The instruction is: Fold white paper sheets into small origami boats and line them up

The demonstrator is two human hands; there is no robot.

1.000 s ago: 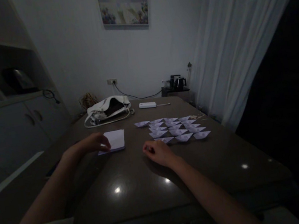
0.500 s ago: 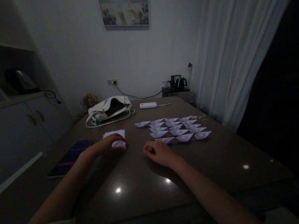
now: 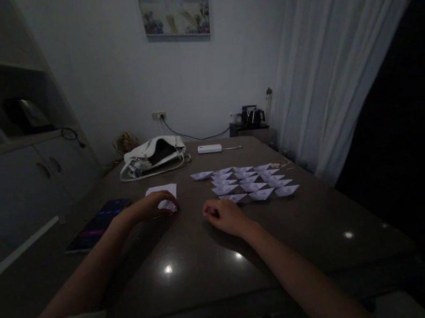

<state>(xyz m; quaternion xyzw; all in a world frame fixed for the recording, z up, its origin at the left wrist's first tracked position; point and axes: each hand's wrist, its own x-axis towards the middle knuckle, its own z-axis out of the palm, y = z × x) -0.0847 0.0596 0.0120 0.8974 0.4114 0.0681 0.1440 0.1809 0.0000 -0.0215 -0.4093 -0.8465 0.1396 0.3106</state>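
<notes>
A stack of white paper sheets (image 3: 166, 188) lies left of centre on the dark table. My left hand (image 3: 157, 205) arches over the stack's near part, fingers and thumb closing on a top sheet that bulges between them. Loosely curled, my right hand (image 3: 226, 215) rests on the table with nothing seen in it. Just beyond and right of it stand several folded white paper boats (image 3: 261, 194) in close rows; the nearest row's left boat (image 3: 235, 197) is partly hidden by that hand.
A phone with a lit screen (image 3: 99, 224) lies left, partly behind my left forearm. Farther back are a white handbag (image 3: 155, 155) and a white power bank (image 3: 210, 149) with a short cable. Small scraps (image 3: 281, 164) lie by the right edge. Kettles (image 3: 254, 116) stand beyond the table.
My left fingers have drawn in, and the sheet's near corner has curled up under them. My right hand and the paper boats stay put; the view has shifted slightly.
</notes>
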